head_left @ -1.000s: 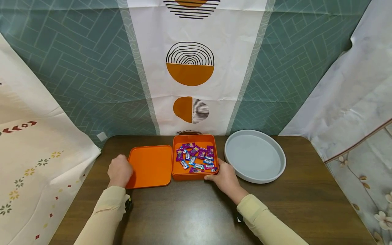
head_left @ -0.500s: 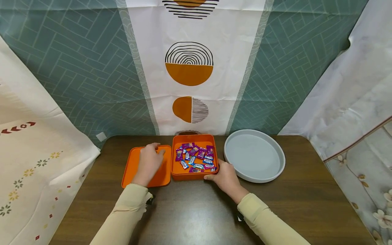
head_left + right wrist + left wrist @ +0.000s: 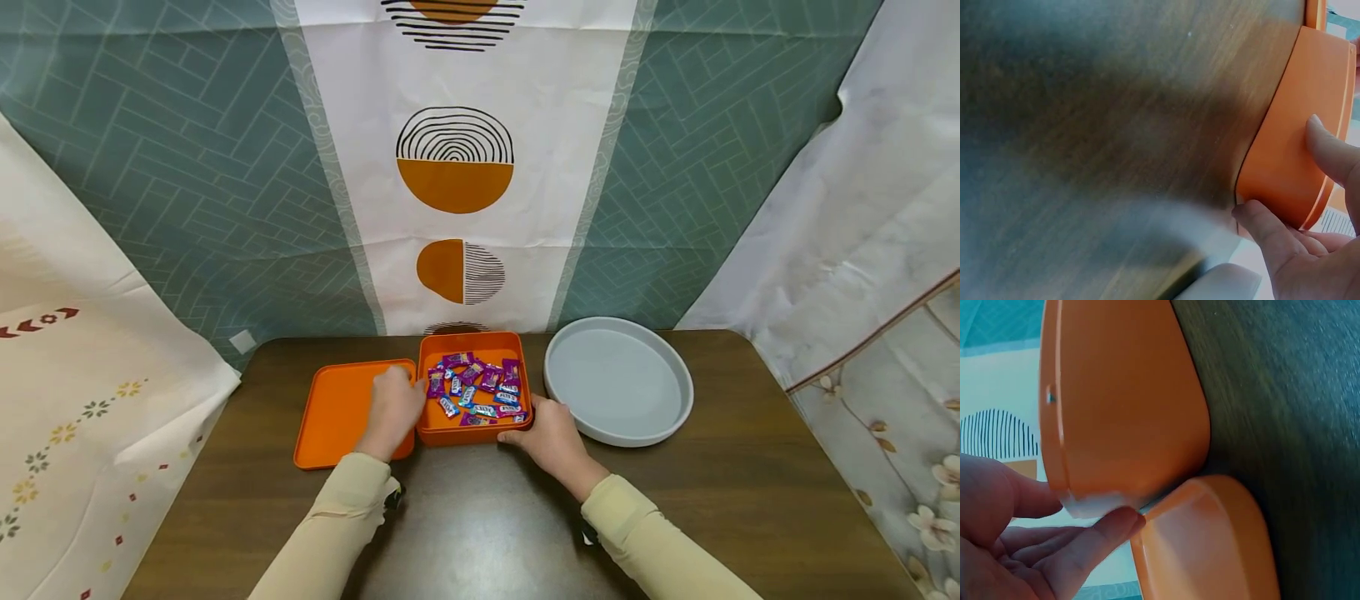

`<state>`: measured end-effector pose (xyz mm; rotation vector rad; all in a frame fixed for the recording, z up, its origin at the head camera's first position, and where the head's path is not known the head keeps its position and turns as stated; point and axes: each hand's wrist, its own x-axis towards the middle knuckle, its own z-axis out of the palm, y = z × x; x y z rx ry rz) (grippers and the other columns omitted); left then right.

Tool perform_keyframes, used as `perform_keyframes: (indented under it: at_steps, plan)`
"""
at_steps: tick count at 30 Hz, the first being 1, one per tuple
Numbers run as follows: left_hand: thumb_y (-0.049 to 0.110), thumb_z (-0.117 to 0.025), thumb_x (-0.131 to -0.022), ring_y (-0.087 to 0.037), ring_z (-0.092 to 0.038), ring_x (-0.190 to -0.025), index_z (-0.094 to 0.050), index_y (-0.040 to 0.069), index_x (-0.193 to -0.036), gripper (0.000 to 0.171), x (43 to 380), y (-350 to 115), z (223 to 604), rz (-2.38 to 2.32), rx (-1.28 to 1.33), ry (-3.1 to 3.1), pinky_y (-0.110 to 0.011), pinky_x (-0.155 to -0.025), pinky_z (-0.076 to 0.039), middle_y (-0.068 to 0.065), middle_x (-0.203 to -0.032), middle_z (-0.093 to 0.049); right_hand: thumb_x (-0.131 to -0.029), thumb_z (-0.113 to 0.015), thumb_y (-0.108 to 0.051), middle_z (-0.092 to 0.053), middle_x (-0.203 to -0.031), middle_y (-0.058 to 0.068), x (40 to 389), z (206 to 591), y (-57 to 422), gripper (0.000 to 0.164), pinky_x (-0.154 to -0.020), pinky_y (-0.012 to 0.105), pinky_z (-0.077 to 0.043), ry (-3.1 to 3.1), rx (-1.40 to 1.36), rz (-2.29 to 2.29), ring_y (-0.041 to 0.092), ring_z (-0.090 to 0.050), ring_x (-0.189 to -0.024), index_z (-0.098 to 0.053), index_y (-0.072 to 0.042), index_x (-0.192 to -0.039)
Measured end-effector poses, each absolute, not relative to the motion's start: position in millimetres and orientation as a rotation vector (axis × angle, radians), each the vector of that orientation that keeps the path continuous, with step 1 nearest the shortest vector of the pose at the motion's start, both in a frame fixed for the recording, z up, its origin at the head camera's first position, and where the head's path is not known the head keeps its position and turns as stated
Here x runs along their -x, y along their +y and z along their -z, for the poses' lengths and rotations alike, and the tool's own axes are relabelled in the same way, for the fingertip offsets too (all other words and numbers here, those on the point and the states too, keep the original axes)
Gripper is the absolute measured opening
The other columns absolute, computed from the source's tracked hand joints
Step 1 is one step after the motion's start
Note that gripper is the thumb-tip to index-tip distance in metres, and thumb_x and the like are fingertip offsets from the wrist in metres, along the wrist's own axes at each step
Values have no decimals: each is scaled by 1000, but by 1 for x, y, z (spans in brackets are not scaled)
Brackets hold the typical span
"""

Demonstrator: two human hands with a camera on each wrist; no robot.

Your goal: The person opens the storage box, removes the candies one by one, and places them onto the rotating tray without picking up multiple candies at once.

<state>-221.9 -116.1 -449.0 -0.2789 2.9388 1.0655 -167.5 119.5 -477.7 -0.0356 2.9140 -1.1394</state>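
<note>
An orange square box (image 3: 457,436) stands upright near the table's back edge, with several purple and blue wrapped candies (image 3: 491,379) lying in it. My left hand (image 3: 396,408) reaches over the flat orange lid (image 3: 333,421) and grips the box's left wall. In the left wrist view, its fingers pinch that wall beside the rim, right above the lid's edge (image 3: 1197,550). My right hand (image 3: 553,437) holds the front right corner. The right wrist view has its thumb on the box's front wall (image 3: 1297,94) and its other fingers along the right wall.
A round light-grey tray (image 3: 686,400) stands just right of the box, close to my right hand. Dark wooden table (image 3: 465,517) stretches in front. Patterned cloth (image 3: 480,283) hangs behind the table's back edge.
My left hand has moved right, from the lid's left edge across the lid to the box's left wall, where it now grips. The right hand keeps its hold on the box's corner.
</note>
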Motion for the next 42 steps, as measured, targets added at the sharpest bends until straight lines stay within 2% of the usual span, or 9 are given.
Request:
perform_keyframes:
  at_steps: [4, 18, 23, 27, 31, 32, 36, 40, 42]
  plan:
    - [22, -62, -89, -17, -60, -51, -68, -1, -87, 24, 223, -113, 451, -1046, 279, 2931, -20, -40, -46, -14, -78, -69, -64, -83, -40, -69, -108, 7, 166, 474, 121, 69, -84, 36, -55, 2905, 30, 1149, 15, -64, -87, -60, -5, -120]
    - [9, -62, -85, -20, -62, -54, -66, -3, -93, 15, 219, -105, 447, -902, 249, 2983, -23, -42, -50, -16, -82, -68, -70, -79, -42, -69, -107, 8, 158, 459, 121, 66, -73, 29, -57, 2819, 9, 1171, 14, -62, -80, -59, -5, -121]
    - [6, -62, -84, -21, -64, -57, -65, -3, -95, 14, 218, -104, 445, -858, 237, 2968, -27, -45, -53, -16, -83, -68, -74, -74, -48, -63, -121, 14, 164, 436, 119, 78, -85, 38, -55, 2915, -23, 1103, 25, -63, -101, -50, -2, -131]
    - [6, -63, -83, -22, -64, -59, -65, -3, -94, 15, 219, -104, 444, -830, 210, 2974, -30, -48, -55, -16, -82, -68, -79, -72, -38, -62, -125, 10, 176, 415, 118, 61, -89, 41, -53, 3032, 66, 1069, 27, -61, -111, -55, -8, -129]
    - [6, -63, -84, -20, -63, -57, -65, -4, -96, 16, 220, -105, 445, -831, 214, 2955, -28, -48, -55, -15, -82, -68, -83, -70, -30, -66, -117, 3, 192, 402, 110, 40, -87, 35, -55, 3063, 214, 1016, 20, -64, -104, -65, -14, -119]
    - [6, -63, -84, -20, -62, -57, -65, -4, -95, 15, 220, -106, 445, -831, 216, 2953, -28, -48, -54, -15, -82, -67, -83, -70, -29, -66, -116, 3, 195, 400, 107, 37, -82, 35, -56, 3052, 247, 989, 21, -66, -96, -65, -15, -118]
    - [6, -63, -84, -18, -60, -55, -65, -3, -93, 13, 220, -107, 447, -853, 222, 2939, -25, -44, -52, -14, -80, -67, -84, -69, -26, -67, -115, 4, 205, 398, 99, 34, -81, 34, -56, 2996, 348, 834, 20, -65, -89, -67, -14, -115]
    - [7, -62, -85, -17, -59, -52, -66, -3, -92, 12, 219, -105, 447, -880, 224, 2934, -22, -41, -49, -14, -78, -67, -84, -69, -25, -68, -113, 5, 208, 399, 96, 33, -91, 37, -53, 2976, 393, 744, 20, -63, -100, -67, -12, -114]
    - [8, -62, -86, -17, -59, -51, -66, -3, -92, 13, 219, -105, 447, -888, 225, 2937, -21, -40, -48, -14, -79, -68, -84, -69, -25, -68, -112, 6, 208, 398, 97, 34, -90, 37, -53, 2967, 398, 747, 20, -63, -99, -67, -11, -114]
